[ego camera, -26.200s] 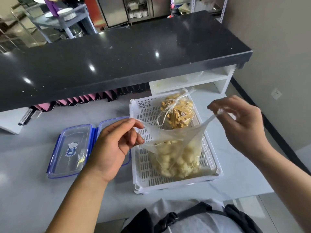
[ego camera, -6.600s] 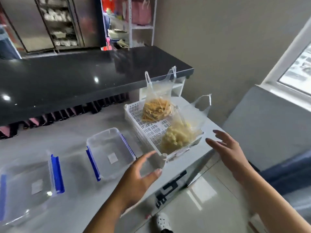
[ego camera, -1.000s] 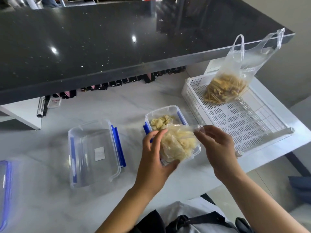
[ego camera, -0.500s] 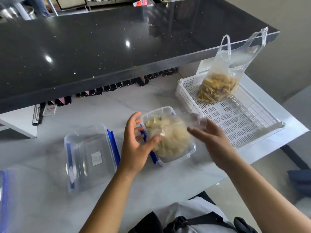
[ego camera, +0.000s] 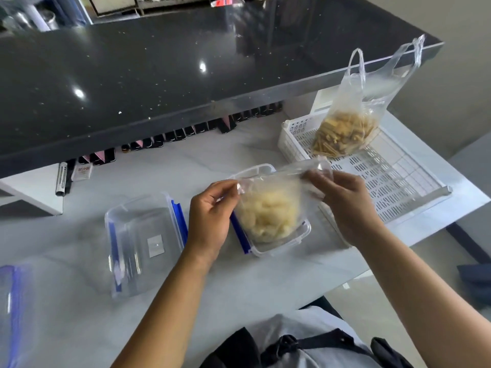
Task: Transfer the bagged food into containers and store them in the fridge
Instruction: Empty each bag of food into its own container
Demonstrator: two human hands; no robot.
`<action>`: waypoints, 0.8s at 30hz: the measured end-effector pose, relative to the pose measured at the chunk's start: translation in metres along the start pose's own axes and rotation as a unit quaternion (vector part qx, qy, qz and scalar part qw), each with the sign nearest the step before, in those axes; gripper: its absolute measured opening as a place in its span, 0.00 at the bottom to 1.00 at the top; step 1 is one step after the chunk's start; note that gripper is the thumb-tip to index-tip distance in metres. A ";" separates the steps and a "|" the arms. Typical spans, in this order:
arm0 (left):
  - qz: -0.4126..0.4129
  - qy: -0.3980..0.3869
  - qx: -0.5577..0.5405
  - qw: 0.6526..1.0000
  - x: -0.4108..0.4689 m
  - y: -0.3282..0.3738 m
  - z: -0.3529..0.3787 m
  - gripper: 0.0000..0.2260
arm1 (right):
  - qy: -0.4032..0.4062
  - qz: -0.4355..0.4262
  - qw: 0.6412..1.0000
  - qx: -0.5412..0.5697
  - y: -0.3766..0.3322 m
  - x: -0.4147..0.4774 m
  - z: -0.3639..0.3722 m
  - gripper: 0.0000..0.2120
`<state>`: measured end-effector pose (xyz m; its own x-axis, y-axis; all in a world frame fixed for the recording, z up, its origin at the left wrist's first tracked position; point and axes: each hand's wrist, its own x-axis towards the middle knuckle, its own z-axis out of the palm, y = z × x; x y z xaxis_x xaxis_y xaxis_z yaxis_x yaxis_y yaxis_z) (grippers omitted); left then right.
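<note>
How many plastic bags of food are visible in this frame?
2. One bag of pale food is held by the left hand and right hand over a clear container. The other bag stands in the white tray.

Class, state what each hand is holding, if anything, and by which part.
Both the left hand and right hand pinch the clear bag by its edges.

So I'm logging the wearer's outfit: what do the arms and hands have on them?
Both forearms are bare: no sleeves, gloves or watch visible. The left hand and right hand show no rings. Below is a light grey top with black straps.
</note>
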<state>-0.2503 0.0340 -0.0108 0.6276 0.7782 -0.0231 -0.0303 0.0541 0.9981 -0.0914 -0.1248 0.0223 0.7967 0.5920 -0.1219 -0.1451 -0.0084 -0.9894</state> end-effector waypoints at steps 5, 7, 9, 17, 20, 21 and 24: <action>-0.062 -0.074 -0.017 0.995 -0.025 -0.012 -0.005 0.16 | -0.077 0.047 0.995 -0.035 0.022 -0.028 -0.013 0.21; -0.079 -0.111 -0.012 0.991 -0.043 -0.025 -0.015 0.28 | -0.074 0.058 0.993 -0.072 0.036 -0.043 -0.023 0.25; -0.084 -0.122 0.047 0.988 -0.056 -0.037 -0.020 0.35 | -0.056 0.056 0.992 -0.097 0.047 -0.050 -0.030 0.28; -0.051 0.003 0.085 0.995 -0.009 -0.020 -0.002 0.08 | 0.034 0.000 0.998 -0.059 0.020 -0.009 0.000 0.05; -0.067 0.045 0.006 0.997 0.009 -0.004 -0.001 0.03 | 0.056 -0.038 0.998 -0.005 0.000 -0.001 0.008 0.04; -0.071 0.050 0.000 0.996 0.011 -0.004 -0.002 0.04 | 0.052 -0.040 0.998 -0.001 -0.001 -0.001 0.008 0.04; -0.100 0.017 0.014 0.995 0.003 -0.018 -0.006 0.10 | 0.008 0.017 0.999 -0.035 0.013 -0.013 0.005 0.11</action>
<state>-0.2526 0.0385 -0.0289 0.5929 0.7740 -0.2224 0.1144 0.1924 0.9746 -0.1065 -0.1290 0.0110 0.8016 0.5773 -0.1556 -0.1311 -0.0843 -0.9878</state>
